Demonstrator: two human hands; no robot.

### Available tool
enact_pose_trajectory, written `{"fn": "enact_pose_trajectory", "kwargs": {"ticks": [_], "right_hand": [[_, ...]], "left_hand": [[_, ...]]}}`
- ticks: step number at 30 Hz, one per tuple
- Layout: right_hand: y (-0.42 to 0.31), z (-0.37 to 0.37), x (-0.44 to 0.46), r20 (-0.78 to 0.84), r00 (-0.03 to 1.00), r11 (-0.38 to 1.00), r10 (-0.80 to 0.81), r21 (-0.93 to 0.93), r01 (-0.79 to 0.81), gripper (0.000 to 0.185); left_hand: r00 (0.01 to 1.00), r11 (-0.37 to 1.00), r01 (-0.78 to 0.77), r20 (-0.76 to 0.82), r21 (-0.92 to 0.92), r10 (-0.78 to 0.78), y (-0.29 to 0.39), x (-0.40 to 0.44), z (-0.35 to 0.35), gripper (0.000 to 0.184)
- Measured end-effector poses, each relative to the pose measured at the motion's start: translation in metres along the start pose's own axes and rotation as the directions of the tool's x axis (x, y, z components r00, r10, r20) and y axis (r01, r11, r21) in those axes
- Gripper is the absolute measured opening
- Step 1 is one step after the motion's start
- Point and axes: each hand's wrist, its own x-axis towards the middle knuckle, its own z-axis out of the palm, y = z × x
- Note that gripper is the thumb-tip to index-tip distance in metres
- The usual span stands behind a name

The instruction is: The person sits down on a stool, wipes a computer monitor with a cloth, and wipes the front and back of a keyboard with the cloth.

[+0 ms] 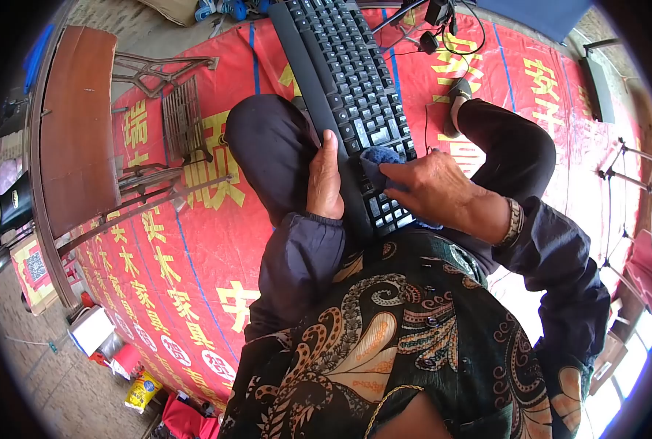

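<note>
A black computer keyboard (355, 80) lies lengthwise across my lap, its far end pointing away from me. My left hand (325, 179) grips its left edge, the thumb up along the side and the other fingers hidden beneath. My right hand (436, 183) pinches a dark blue cloth (381, 156) and presses it on the keys near the close end. A bit of blue fabric also shows under my right wrist. Part of the keys there is covered by the hand and cloth.
A red sheet with yellow lettering (223, 183) covers the floor. To the left stand a sewing machine (11, 205) on a brown-topped table (84, 117) and its iron treadle (184, 117). Black cables (430, 42) lie ahead. A yellow packet (143, 390) sits at lower left.
</note>
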Motion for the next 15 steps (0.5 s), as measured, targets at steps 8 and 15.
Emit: {"fn": "enact_pose_trajectory", "kwargs": {"ticks": [8,15], "right_hand": [[-0.003,-0.005,0.015,-0.034,0.999,0.994,0.013,0.113,-0.009,0.049],[0.002,-0.003,0.023,0.004,0.999,0.991,0.041,0.126,-0.041,0.047]], "left_hand": [[0.999,1.0,-0.018,0.034,0.024,0.017,-0.006,0.005,-0.01,0.05],[0.999,0.995,-0.053,0.016,0.083,0.052,-0.005,0.005,-0.006,0.048]]}}
